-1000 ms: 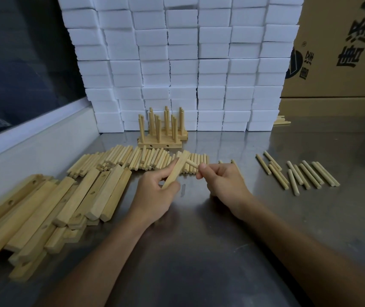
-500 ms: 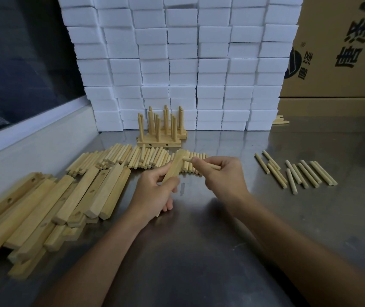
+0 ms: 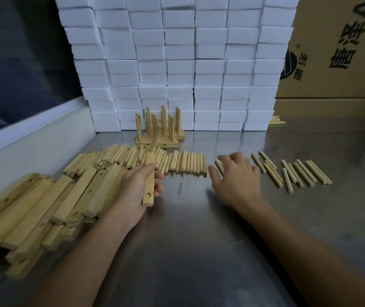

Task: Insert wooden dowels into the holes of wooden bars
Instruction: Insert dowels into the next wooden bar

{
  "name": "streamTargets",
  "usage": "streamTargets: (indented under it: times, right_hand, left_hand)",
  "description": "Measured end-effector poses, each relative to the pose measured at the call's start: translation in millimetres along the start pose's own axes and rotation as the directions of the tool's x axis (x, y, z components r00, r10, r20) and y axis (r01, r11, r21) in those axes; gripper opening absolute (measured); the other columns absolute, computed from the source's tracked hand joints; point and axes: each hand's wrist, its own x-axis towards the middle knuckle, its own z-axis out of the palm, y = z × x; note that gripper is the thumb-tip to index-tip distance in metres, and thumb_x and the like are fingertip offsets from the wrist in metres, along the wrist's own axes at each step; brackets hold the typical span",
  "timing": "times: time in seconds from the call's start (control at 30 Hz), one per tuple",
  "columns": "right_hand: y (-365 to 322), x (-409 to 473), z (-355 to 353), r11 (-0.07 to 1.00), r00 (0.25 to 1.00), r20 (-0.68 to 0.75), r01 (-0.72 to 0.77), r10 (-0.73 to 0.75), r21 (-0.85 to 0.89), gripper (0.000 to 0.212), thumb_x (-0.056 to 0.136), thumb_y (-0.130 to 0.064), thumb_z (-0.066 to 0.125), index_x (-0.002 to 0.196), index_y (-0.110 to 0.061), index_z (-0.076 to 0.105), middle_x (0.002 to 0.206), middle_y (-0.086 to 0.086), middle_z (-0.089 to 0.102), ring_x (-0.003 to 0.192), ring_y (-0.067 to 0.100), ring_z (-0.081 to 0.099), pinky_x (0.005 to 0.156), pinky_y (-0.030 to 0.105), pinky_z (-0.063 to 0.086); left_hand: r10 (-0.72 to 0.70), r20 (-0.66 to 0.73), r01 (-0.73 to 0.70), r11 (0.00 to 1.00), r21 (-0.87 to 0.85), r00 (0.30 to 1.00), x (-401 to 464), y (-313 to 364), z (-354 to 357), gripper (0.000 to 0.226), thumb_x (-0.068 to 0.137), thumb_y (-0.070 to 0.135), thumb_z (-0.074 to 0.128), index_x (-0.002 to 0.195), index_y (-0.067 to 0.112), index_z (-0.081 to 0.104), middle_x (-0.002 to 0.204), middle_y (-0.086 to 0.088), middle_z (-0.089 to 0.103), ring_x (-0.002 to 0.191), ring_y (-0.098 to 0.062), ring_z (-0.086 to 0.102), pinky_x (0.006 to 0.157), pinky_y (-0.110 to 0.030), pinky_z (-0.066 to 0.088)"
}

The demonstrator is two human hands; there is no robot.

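My left hand grips a wooden bar held nearly upright over the table. A dowel sticks up from the bar's far end, and an empty hole shows near its close end. My right hand is spread flat, palm down, over a few loose dowels on the table and holds nothing that I can see. A long row of dowels lies just behind both hands. More dowels lie to the right. Finished bars with upright dowels stand at the back.
A heap of wooden bars with holes covers the left of the steel table. A wall of white foam blocks closes the back. A cardboard box stands at the back right, and a white ledge runs along the left.
The dowel my right hand held now stands in the bar's far end. My right hand has let go and moved right, down to the loose dowels. The bar has turned more upright.
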Motion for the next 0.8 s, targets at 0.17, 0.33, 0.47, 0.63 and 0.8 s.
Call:
streamTargets:
  times: [0.17,0.33,0.47,0.63,0.8]
  right_hand:
    - [13.4,3.7,-1.4,0.992,0.990,0.071,-0.124,0.125,-0.007,0.027,0.097,-0.037,0.050,0.114,-0.023,0.065,0.121,0.005,0.053,0.114,0.026,0.050,0.100,0.045,0.035]
    - [12.5,3.6,-0.3,0.987,0.987,0.033,-0.159,0.159,0.000,0.024,0.093,-0.032,0.057,0.108,-0.017,0.068,0.119,0.006,0.054,0.114,0.027,0.048,0.101,0.045,0.038]
    - [10.9,3.6,-1.2,0.990,0.988,-0.070,-0.136,0.138,0.037,0.020,0.095,-0.028,0.054,0.103,-0.015,0.068,0.104,0.004,0.062,0.102,0.026,0.055,0.095,0.044,0.043]
    - [5.8,3.4,-2.1,0.949,0.998,-0.046,-0.021,0.037,0.315,0.021,0.097,-0.014,0.056,0.117,-0.014,0.062,0.097,0.003,0.067,0.082,0.017,0.060,0.074,0.037,0.053]
    - [10.2,5.1,3.0,0.918,0.994,-0.109,0.040,0.003,0.393,0.024,0.097,-0.010,0.055,0.119,-0.009,0.066,0.097,0.003,0.067,0.079,0.011,0.056,0.069,0.021,0.043]
  left_hand:
    - [-0.082,0.040,0.086,0.988,-0.129,0.996,-4.4,5.7,-2.3,0.024,0.101,0.018,0.046,0.110,0.002,0.061,0.063,-0.004,0.062,0.045,-0.014,0.052,0.037,-0.020,0.036]
    - [-0.126,0.133,0.158,0.950,-0.269,0.983,-7.5,7.1,2.7,0.025,0.102,0.020,0.045,0.115,0.004,0.058,0.069,-0.006,0.063,0.051,-0.016,0.054,0.042,-0.022,0.042]
    - [-0.168,0.168,0.212,0.931,-0.298,0.971,-8.2,2.0,5.4,0.024,0.103,0.023,0.043,0.108,0.005,0.058,0.068,-0.006,0.063,0.051,-0.016,0.055,0.043,-0.023,0.043]
    - [-0.174,0.148,0.212,0.928,-0.306,0.974,-5.0,-0.9,2.6,0.023,0.104,0.025,0.043,0.112,0.007,0.056,0.070,-0.006,0.061,0.050,-0.014,0.053,0.042,-0.021,0.042]
    - [-0.183,0.126,0.213,0.932,-0.292,0.975,-4.3,-2.6,4.1,0.024,0.104,0.025,0.044,0.112,0.006,0.056,0.070,-0.006,0.060,0.051,-0.014,0.053,0.042,-0.021,0.042]
